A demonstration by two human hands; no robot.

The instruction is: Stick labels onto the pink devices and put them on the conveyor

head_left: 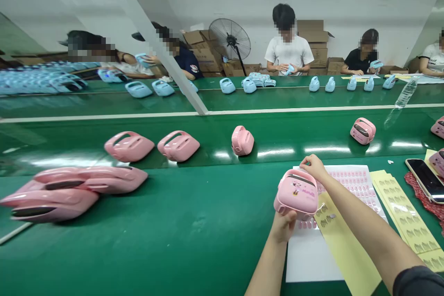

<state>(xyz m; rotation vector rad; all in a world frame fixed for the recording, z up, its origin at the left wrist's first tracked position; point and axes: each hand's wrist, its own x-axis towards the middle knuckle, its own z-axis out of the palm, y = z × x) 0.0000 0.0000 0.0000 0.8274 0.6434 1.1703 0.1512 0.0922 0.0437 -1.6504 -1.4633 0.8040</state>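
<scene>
I hold a pink plastic case with a handle slot and a cartoon print (297, 193) above the green table. My left hand (283, 225) grips its lower edge from below, fingers closed on it. My right hand (313, 166) pinches the case's top right corner. Under the case lies a white sticker sheet (350, 185) with rows of pink labels, and a yellow backing sheet (342, 245) beside it.
More pink cases sit on the conveyor belt (208, 145) and at near left (69, 189). Yellow sticker strips (398, 203) and a phone (425, 179) lie at right. Blue cases (227, 85), a water bottle (405, 94), a fan (229, 39) and several workers occupy the far side.
</scene>
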